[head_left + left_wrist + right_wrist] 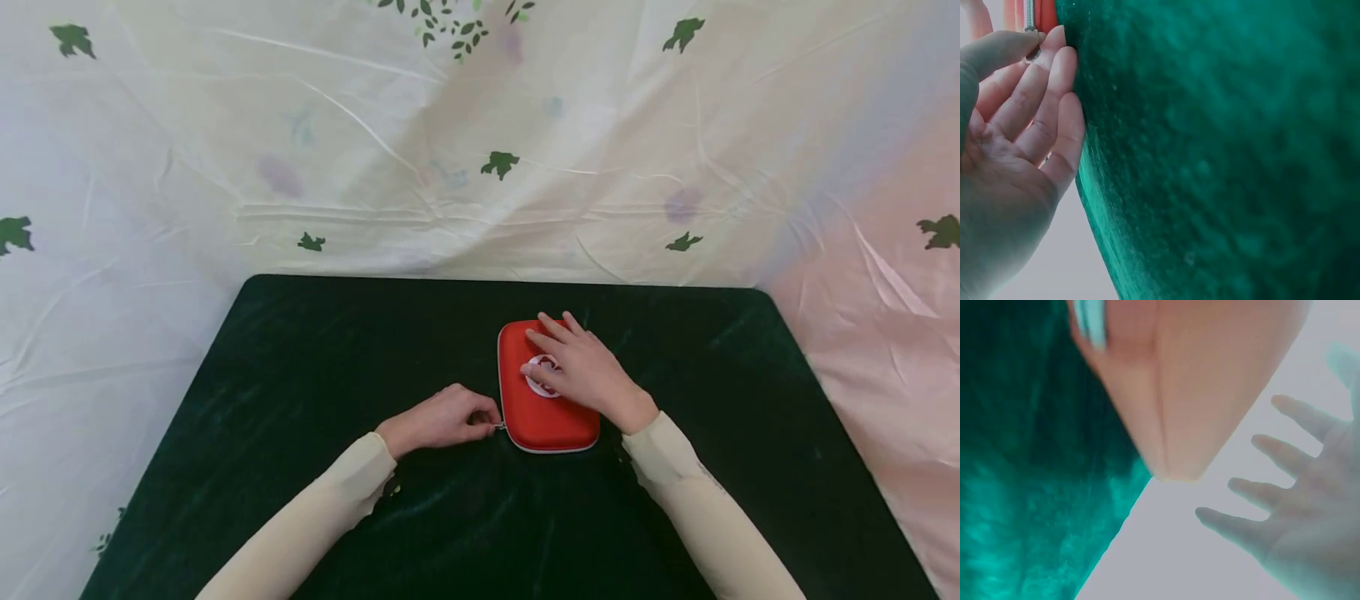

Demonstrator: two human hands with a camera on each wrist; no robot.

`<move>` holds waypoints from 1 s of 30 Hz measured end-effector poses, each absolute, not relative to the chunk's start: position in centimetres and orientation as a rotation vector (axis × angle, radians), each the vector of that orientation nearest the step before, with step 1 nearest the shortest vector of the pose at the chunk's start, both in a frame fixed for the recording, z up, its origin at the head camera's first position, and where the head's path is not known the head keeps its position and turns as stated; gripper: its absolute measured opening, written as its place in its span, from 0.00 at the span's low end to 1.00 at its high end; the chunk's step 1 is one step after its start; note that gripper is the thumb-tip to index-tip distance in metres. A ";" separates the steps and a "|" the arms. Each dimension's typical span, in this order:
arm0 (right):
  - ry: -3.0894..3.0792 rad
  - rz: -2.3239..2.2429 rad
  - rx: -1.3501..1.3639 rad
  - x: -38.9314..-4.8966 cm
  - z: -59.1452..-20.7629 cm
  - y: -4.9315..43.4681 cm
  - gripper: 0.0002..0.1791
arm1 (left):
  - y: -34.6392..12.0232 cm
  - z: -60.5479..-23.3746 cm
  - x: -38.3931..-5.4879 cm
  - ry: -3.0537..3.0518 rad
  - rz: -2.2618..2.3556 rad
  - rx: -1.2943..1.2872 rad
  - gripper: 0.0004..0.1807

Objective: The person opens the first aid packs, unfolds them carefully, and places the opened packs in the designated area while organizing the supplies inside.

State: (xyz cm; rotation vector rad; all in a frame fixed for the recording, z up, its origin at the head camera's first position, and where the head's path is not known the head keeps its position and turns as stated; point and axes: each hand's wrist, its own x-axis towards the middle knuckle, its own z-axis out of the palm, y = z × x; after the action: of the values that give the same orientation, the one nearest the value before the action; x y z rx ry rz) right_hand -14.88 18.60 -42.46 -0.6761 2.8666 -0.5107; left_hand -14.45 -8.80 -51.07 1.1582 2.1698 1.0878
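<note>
A red zip case lies flat on the dark green cloth, a round white emblem on its lid. At its near left corner my left hand pinches the small metal zipper pull between thumb and forefinger; the other fingers are loosely bent in the left wrist view. Over the lid is my right hand, its fingers spread and nearly straight, hiding the upper right part of the case. The right wrist view has these fingers a little apart from the case's surface. The zip looks closed along the visible edge.
Dark green velvety cloth covers the table. A pale, wrinkled curtain with green leaf prints hangs behind the table and along both sides.
</note>
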 end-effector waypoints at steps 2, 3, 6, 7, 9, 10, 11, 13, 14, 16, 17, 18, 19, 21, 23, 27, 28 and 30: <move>2.826 -0.523 -0.691 -16.3 -42.3 18.6 0.40 | -8.6 -51.6 -14.5 2.177 1.089 1.155 0.05; 2.802 -0.534 -0.679 -16.9 -42.2 18.7 0.40 | -8.5 -51.8 -14.6 2.178 1.085 1.158 0.05; 2.734 -0.588 -0.605 -18.6 -42.4 19.0 0.41 | -8.0 -52.1 -14.6 2.198 1.065 1.165 0.04; 2.716 -0.604 -0.581 -19.0 -42.5 19.2 0.41 | -7.9 -52.1 -14.6 2.204 1.055 1.161 0.04; 2.689 -0.637 -0.540 -19.6 -42.8 19.5 0.42 | -7.6 -51.8 -14.5 2.221 1.040 1.155 0.03; 2.677 -0.654 -0.522 -19.8 -43.0 19.7 0.42 | -7.4 -51.4 -14.4 2.230 1.027 1.147 0.03; 2.670 -0.664 -0.508 -19.9 -43.2 19.9 0.42 | -7.3 -51.1 -14.3 2.238 1.022 1.143 0.02; 2.657 -0.692 -0.480 -20.1 -43.7 20.2 0.42 | -7.0 -50.2 -13.9 2.251 1.009 1.134 0.02; 2.655 -0.706 -0.466 -20.1 -43.8 20.3 0.43 | -6.9 -49.8 -13.8 2.264 1.002 1.138 0.02; 2.646 -0.749 -0.445 -20.2 -44.1 20.5 0.42 | -6.8 -48.8 -13.4 2.282 0.991 1.138 0.03; 2.641 -0.771 -0.440 -20.2 -44.2 20.6 0.42 | -6.7 -48.5 -13.3 2.295 0.987 1.141 0.03; 2.634 -0.797 -0.434 -20.2 -44.2 20.6 0.41 | -6.6 -48.2 -13.2 2.305 0.981 1.143 0.03; 2.628 -0.818 -0.435 -20.2 -44.2 20.7 0.41 | -6.5 -47.9 -13.0 2.319 0.972 1.146 0.03; 2.614 -0.857 -0.445 -20.3 -44.1 20.9 0.39 | -6.4 -47.5 -12.9 2.348 0.959 1.148 0.02; 2.611 -0.883 -0.461 -20.3 -43.9 21.2 0.37 | -6.4 -47.2 -12.8 2.378 0.946 1.135 0.02; 2.625 -0.924 -0.494 -20.3 -43.5 22.1 0.35 | -6.8 -46.7 -13.0 2.445 0.954 1.075 0.03; 2.630 -0.930 -0.495 -20.2 -43.5 22.4 0.34 | -7.0 -46.6 -13.1 2.461 0.965 1.058 0.03; 2.633 -0.946 -0.490 -20.1 -43.4 22.8 0.33 | -7.4 -46.3 -13.3 2.496 0.988 1.025 0.03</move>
State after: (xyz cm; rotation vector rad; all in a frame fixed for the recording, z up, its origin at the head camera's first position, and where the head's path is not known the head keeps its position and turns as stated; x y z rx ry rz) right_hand -20.11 22.84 -43.40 -0.4902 2.6331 -0.9459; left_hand -13.32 -7.42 -46.35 1.0254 2.4961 0.9884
